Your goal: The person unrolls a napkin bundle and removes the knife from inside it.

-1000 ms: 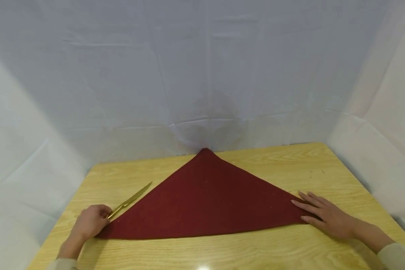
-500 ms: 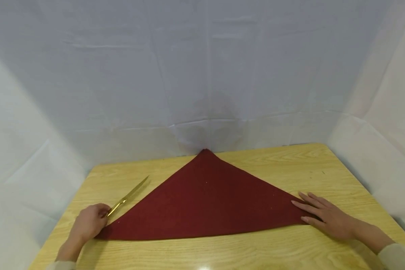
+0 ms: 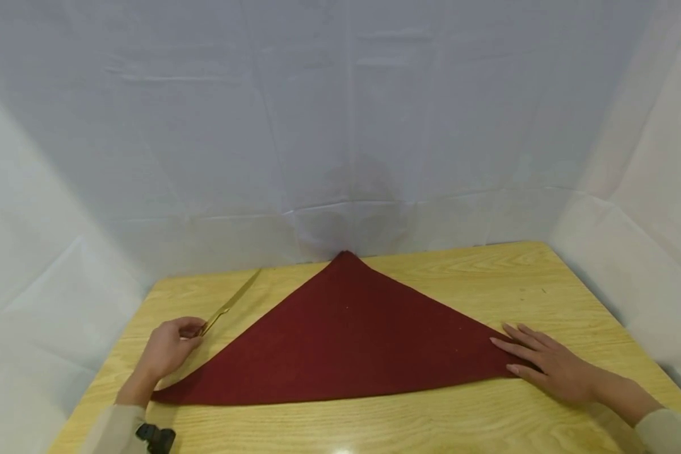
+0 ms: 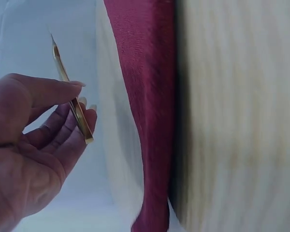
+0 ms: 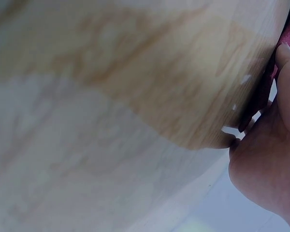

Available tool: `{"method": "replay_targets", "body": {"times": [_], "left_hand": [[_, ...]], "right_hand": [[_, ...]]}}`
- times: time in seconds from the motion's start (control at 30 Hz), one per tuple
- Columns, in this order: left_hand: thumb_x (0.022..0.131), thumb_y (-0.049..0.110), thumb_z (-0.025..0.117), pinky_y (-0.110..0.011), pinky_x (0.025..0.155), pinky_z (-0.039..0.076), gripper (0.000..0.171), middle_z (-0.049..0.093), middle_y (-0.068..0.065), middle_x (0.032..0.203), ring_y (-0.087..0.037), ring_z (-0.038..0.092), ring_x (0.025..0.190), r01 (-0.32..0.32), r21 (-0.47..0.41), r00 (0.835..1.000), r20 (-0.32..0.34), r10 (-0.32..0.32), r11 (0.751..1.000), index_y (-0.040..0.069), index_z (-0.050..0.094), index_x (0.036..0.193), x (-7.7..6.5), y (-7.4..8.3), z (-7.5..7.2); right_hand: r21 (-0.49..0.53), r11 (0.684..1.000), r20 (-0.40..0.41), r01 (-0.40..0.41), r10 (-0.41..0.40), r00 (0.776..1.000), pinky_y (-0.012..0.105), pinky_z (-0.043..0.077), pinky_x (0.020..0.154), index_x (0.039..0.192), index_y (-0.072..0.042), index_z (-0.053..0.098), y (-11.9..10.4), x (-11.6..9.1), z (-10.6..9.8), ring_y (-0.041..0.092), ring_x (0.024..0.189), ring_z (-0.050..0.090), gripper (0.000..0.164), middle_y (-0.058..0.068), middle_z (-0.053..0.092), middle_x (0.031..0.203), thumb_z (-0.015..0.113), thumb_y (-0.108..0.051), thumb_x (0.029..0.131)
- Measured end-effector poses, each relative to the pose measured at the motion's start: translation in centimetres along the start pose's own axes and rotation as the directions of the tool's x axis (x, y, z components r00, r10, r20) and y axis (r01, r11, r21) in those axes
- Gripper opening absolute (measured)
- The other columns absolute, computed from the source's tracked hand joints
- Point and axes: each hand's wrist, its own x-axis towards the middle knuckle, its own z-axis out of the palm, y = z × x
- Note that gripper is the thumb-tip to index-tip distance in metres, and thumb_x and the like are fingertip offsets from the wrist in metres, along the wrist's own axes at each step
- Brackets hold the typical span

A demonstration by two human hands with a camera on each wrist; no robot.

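Note:
A gold knife (image 3: 239,295) is held in my left hand (image 3: 170,347), pinched at the handle between thumb and fingers. Its blade slants up and to the right, above the left side of the table. In the left wrist view, the knife (image 4: 78,116) is seen nearly edge-on and stands apart from the cloth. A dark red cloth (image 3: 329,340) lies in a broad triangle, its peak at the table's back edge. My right hand (image 3: 562,369) rests with spread, straight fingers on the cloth's right corner. In the right wrist view only part of that hand (image 5: 270,150) shows.
The wooden table (image 3: 459,416) runs back to a pale sheet (image 3: 340,126) hung as a wall. More white sheeting (image 3: 658,208) flanks both sides. On my left wrist sits a small black device (image 3: 156,437).
My left hand has lifted the knife off the cloth's left corner and moved it away, up and slightly right. That corner is now uncovered. The right hand has stayed put.

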Motion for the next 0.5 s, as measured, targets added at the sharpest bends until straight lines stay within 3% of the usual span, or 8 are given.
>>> {"method": "replay_targets", "body": {"times": [0.27, 0.5], "left_hand": [[0.083, -0.004, 0.067, -0.043, 0.069, 0.053, 0.024, 0.068, -0.021, 0.093, -0.036, 0.065, 0.084, 0.013, -0.041, 1.000, 0.026, -0.012, 0.999, -0.012, 0.065, 0.105, 2.2, -0.7, 1.1], [0.080, -0.003, 0.068, -0.044, 0.069, 0.053, 0.024, 0.068, -0.022, 0.090, -0.035, 0.065, 0.082, 0.012, -0.021, 0.998, 0.054, -0.011, 1.000, -0.013, 0.065, 0.102, 3.0, -1.3, 1.8]], "right_hand": [[0.015, 1.000, 0.004, -0.014, 0.014, 1.000, 0.009, 0.000, 0.105, 0.143, -0.013, 0.047, -0.4, 0.3, -0.2, 0.002, 0.140, 0.004, 0.046, 0.008, 0.033, 0.151, 0.055, -0.016, 0.098], [-0.034, 0.999, -0.008, -0.001, 0.001, 1.000, 0.010, 0.000, 0.106, 0.142, -0.012, 0.048, -0.5, 0.4, -0.2, 0.001, 0.140, 0.003, 0.046, 0.007, 0.032, 0.152, 0.057, -0.015, 0.096]]}}
